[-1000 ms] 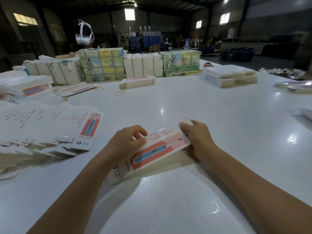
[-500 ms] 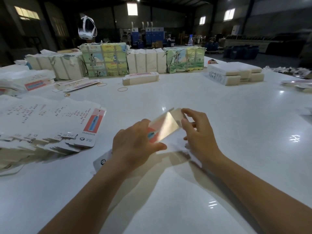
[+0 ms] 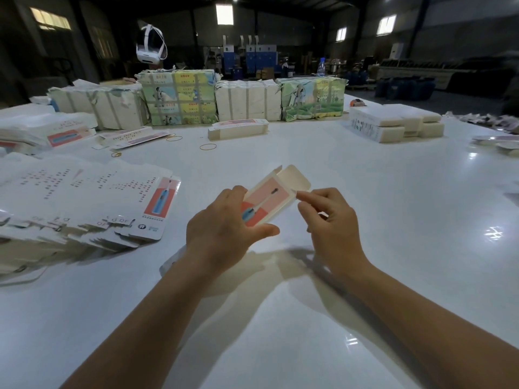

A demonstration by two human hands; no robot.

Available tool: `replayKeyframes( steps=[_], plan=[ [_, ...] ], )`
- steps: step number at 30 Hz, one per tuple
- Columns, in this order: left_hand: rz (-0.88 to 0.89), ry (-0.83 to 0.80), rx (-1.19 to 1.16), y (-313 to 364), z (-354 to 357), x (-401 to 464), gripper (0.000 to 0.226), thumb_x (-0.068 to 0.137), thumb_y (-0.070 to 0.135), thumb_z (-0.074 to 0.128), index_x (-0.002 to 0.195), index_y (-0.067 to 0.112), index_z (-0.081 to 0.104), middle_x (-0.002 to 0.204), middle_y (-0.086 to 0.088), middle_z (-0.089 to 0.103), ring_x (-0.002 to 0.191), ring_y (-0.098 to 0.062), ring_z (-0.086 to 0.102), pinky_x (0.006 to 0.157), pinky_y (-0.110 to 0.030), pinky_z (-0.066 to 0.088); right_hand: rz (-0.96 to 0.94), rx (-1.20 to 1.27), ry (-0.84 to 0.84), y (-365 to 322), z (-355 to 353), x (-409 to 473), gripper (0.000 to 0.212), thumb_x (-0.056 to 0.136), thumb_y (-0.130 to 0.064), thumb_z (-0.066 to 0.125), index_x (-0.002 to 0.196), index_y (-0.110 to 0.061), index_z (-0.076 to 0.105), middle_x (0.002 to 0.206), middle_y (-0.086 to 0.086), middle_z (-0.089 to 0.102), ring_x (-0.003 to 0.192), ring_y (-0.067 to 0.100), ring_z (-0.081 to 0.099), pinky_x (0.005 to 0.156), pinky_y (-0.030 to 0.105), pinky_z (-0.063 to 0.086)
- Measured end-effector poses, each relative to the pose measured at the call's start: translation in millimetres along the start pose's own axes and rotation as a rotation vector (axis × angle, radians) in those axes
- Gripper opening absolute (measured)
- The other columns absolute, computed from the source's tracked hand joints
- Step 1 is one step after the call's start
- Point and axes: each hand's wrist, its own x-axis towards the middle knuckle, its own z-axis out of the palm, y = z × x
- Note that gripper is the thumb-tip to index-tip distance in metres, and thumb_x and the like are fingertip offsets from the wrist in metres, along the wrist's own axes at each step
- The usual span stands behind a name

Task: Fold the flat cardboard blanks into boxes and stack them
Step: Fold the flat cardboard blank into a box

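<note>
From my remote seat I saw, at the far left, the fanned heap of flat blanks lying on the white table, white card printed with small red marks, the top one showing a red panel with a blue toothbrush. Left of centre, the left hand grasped the box being folded, fingers curled over its upper long edge and thumb under the lower one, holding it above the table in front of me. The box had taken a slim oblong shape, its pink-and-red face with the blue brush turned up, and its far end stood open, the plain cream end flap lifted. To the right, the right hand had its forefinger stretched to the box's right end corner, touching a small side tab there, with the other fingers loosely bent; I could not tell whether it pinched anything. Farther back sat a finished box, wrapped bundles, rubber bands, and a low stack of white boxes at the right.

Half a second earlier the piece was tilted on edge, glare hiding its print, both hands close at its top. A second earlier it lay flat, pressed to the table by both hands.
</note>
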Motion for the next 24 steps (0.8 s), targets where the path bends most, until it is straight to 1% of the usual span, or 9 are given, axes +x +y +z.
replayKeyframes(
  steps=[5,10,12,14,16,17,19,21,24],
  plan=[
    [0.042,-0.027,0.024,-1.1,0.8,-1.1,0.076,0.060,0.074,0.046,0.120,0.028,0.045,0.121,0.006,0.056,0.081,-0.012,0.054,0.068,-0.024,0.047,-0.108,-0.168,-0.023,-4.3,-1.8,-1.5,0.012,0.091,-0.010,0.060,0.095,-0.009,0.072,0.090,-0.005,0.055,0.083,0.010,0.056,0.070,0.027,0.051],
    [0.113,-0.003,0.105,-2.0,1.2,-3.9,0.065,0.070,0.064,0.062,0.119,0.025,0.047,0.119,0.003,0.059,0.076,-0.013,0.056,0.069,-0.026,0.050,-0.047,-0.106,-0.078,-6.0,-7.5,-0.6,0.016,0.087,-0.005,0.059,0.075,-0.010,0.066,0.075,0.000,0.061,0.061,0.011,0.052,0.059,0.026,0.044],
    [0.126,0.010,0.126,-0.4,1.8,-4.5,0.066,0.070,0.063,0.064,0.120,0.024,0.047,0.119,0.002,0.059,0.081,-0.017,0.060,0.072,-0.028,0.052,0.042,-0.003,-0.091,-7.2,-6.1,-0.3,0.018,0.089,-0.005,0.056,0.091,-0.020,0.065,0.076,0.001,0.062,0.060,0.012,0.053,0.057,0.025,0.047],
    [0.135,0.007,0.157,1.5,2.8,-5.2,0.068,0.071,0.063,0.065,0.122,0.024,0.046,0.120,0.002,0.059,0.086,-0.019,0.063,0.074,-0.030,0.053,0.110,0.043,-0.138,-6.6,-3.9,-0.1,0.043,0.092,-0.004,0.052,0.123,-0.033,0.046,0.082,0.005,0.060,0.065,0.013,0.056,0.058,0.026,0.050],
    [0.158,0.008,0.189,2.4,4.8,-6.0,0.069,0.072,0.063,0.065,0.125,0.024,0.045,0.121,0.003,0.058,0.088,-0.019,0.063,0.074,-0.030,0.053,0.137,-0.015,-0.184,-3.4,-2.8,-0.3,0.056,0.094,-0.004,0.048,0.138,-0.035,0.034,0.086,0.002,0.061,0.070,0.011,0.056,0.063,0.025,0.048],
    [0.171,0.012,0.194,2.9,5.7,-6.5,0.070,0.072,0.063,0.065,0.126,0.023,0.045,0.121,0.003,0.058,0.088,-0.019,0.062,0.074,-0.030,0.053,0.137,-0.040,-0.182,-2.7,-2.5,-0.4,0.050,0.094,-0.003,0.046,0.135,-0.030,0.043,0.089,0.000,0.062,0.071,0.010,0.055,0.064,0.024,0.046],
    [0.178,0.027,0.185,4.1,7.2,-6.9,0.071,0.072,0.063,0.065,0.128,0.023,0.044,0.120,0.002,0.058,0.087,-0.018,0.062,0.073,-0.030,0.052,0.121,-0.031,-0.162,-4.1,-3.0,-1.0,0.032,0.092,-0.002,0.047,0.111,-0.024,0.061,0.091,0.000,0.066,0.069,0.008,0.054,0.064,0.023,0.044],
    [0.179,0.047,0.185,5.9,9.5,-6.7,0.070,0.073,0.062,0.065,0.127,0.023,0.043,0.117,0.002,0.058,0.088,-0.018,0.060,0.074,-0.031,0.051,0.089,0.000,-0.144,-6.0,-2.6,-2.1,0.025,0.091,-0.005,0.050,0.094,-0.026,0.064,0.088,-0.003,0.066,0.065,0.005,0.054,0.061,0.019,0.041],
    [0.192,0.090,0.212,10.2,15.4,-6.3,0.068,0.077,0.062,0.061,0.127,0.021,0.041,0.112,0.002,0.057,0.090,-0.018,0.057,0.076,-0.030,0.047,0.089,-0.027,-0.132,-6.8,0.4,-2.2,0.025,0.093,-0.008,0.049,0.091,-0.029,0.063,0.094,-0.002,0.065,0.075,0.006,0.058,0.064,0.015,0.041]
  ],
)
